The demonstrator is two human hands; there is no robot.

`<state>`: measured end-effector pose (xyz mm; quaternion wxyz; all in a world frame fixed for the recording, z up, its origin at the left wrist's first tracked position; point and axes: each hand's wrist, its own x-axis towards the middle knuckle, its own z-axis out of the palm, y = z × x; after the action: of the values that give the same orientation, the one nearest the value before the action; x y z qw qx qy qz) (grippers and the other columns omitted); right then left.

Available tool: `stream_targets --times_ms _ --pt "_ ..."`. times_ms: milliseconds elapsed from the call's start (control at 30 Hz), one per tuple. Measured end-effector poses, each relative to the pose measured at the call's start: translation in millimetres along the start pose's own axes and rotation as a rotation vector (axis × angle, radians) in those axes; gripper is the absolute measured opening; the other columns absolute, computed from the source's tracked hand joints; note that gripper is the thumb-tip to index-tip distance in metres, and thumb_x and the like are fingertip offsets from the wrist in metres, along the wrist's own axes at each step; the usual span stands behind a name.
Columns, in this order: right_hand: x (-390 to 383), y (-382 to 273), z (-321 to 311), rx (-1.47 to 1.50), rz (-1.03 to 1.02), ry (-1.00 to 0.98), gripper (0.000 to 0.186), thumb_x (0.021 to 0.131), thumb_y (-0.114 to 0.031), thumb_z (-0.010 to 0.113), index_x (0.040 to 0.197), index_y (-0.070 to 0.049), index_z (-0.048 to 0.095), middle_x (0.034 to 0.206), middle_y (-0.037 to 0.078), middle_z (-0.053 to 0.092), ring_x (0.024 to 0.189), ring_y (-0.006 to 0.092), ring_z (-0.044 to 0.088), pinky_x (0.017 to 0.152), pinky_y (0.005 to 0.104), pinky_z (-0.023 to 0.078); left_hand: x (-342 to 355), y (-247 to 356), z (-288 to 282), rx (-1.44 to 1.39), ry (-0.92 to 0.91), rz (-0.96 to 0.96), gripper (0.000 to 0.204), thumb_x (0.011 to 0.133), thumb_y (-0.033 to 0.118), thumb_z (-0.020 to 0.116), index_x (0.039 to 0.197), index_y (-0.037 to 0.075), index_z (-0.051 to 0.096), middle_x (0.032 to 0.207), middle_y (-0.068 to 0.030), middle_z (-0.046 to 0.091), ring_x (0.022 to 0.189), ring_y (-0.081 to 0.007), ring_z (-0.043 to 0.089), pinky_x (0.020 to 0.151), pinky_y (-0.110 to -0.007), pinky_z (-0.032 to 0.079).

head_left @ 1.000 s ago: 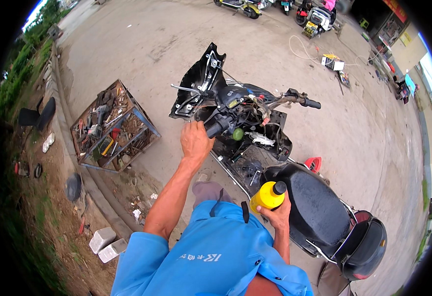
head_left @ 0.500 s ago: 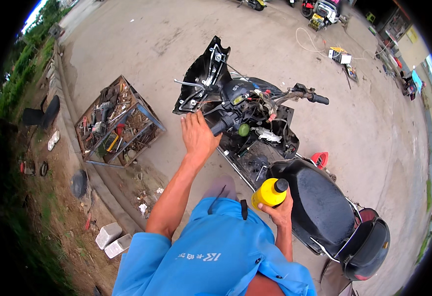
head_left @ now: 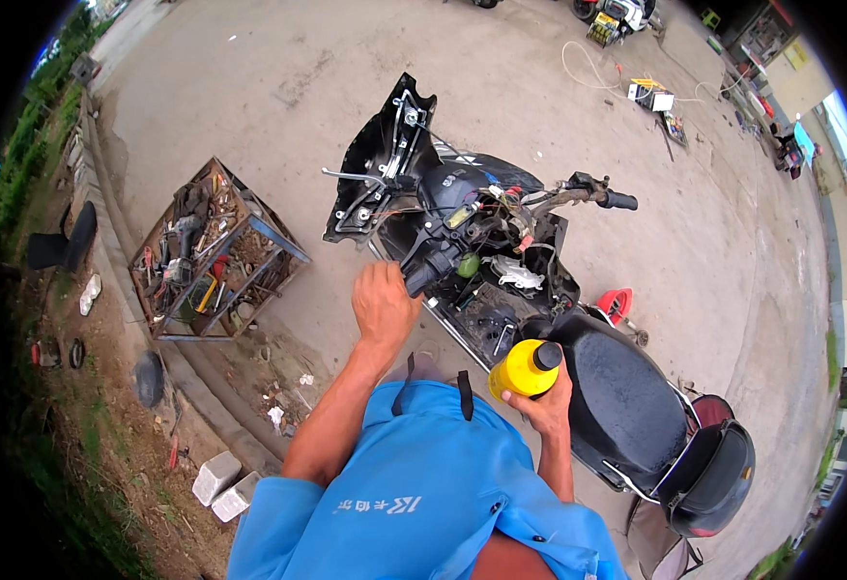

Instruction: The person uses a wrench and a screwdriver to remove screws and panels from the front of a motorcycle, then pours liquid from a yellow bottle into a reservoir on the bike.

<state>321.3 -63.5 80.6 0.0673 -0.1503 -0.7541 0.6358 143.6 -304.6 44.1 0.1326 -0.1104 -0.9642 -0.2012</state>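
A partly stripped scooter (head_left: 501, 242) stands in front of me, its wires bared around the handlebar and dashboard. My left hand (head_left: 385, 307) is curled beside the black left handlebar grip (head_left: 430, 273), its knuckles up. Whatever its fingers close on, if anything, is hidden under the hand. In my right hand (head_left: 547, 406) is a yellow bottle (head_left: 520, 375) with a black cap, held upright beside the black seat (head_left: 618, 406). A loose black front panel (head_left: 385, 159) leans out at the scooter's front left.
To the left stands a metal tool cart (head_left: 215, 253) full of tools and parts. Beyond it runs a concrete curb (head_left: 119, 261), with pale blocks (head_left: 225, 483) near it. A black rear box (head_left: 708, 478) sits behind the seat; a red object (head_left: 615, 305) lies on the far side.
My left hand has gone from stretched fingers by the front panel to curled fingers, drawn slightly back toward me. The bottle stays in my right hand. The whole view has shifted a little.
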Motion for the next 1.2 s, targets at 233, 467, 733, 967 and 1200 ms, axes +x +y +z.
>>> stream_targets --times_ms 233,467,733,967,1200 --pt "13 -8 22 0.027 -0.037 -0.042 0.069 0.058 -0.017 0.092 0.120 -0.002 0.065 0.119 0.012 0.060 0.111 0.0270 0.063 0.100 0.0387 0.050 2 12 -13 0.057 -0.008 -0.091 0.106 0.074 0.035 0.091 0.155 -0.010 0.037 0.160 -0.0303 0.039 0.155 -0.0452 0.030 0.127 -0.062 0.018" --pt "17 -5 18 -0.031 -0.067 -0.075 0.070 0.059 -0.021 0.093 0.121 -0.001 0.065 0.121 0.014 0.061 0.113 0.0299 0.062 0.101 0.0413 0.049 7 14 -15 0.077 -0.070 -0.092 0.108 0.070 0.037 0.094 0.149 -0.015 0.042 0.149 -0.0319 0.050 0.148 -0.0468 0.040 0.125 -0.061 0.026" --pt "19 -16 -14 -0.039 -0.113 -0.078 0.073 0.058 -0.021 0.094 0.122 -0.001 0.065 0.122 0.013 0.062 0.114 0.0297 0.061 0.101 0.0415 0.049 8 15 -10 0.079 0.076 -0.069 0.093 0.066 0.032 0.095 0.136 -0.011 0.052 0.126 -0.0254 0.059 0.128 -0.0429 0.054 0.121 -0.058 0.035" --pt "23 -14 -31 -0.094 -0.143 -0.174 0.073 0.059 -0.019 0.094 0.123 -0.001 0.065 0.122 0.014 0.063 0.115 0.0309 0.061 0.102 0.0427 0.049 1 7 -1 0.005 -0.032 -0.093 0.050 0.063 0.021 0.094 0.100 0.001 0.066 0.096 -0.0169 0.064 0.099 -0.0387 0.063 0.102 -0.051 0.049" --pt "22 -10 -36 -0.040 -0.161 -0.257 0.075 0.059 -0.019 0.095 0.125 -0.001 0.064 0.124 0.015 0.062 0.116 0.0316 0.061 0.104 0.0429 0.049 -1 5 -1 0.009 -0.037 -0.040 0.058 0.065 0.022 0.094 0.111 -0.001 0.067 0.109 -0.0192 0.067 0.111 -0.0394 0.062 0.108 -0.052 0.045"
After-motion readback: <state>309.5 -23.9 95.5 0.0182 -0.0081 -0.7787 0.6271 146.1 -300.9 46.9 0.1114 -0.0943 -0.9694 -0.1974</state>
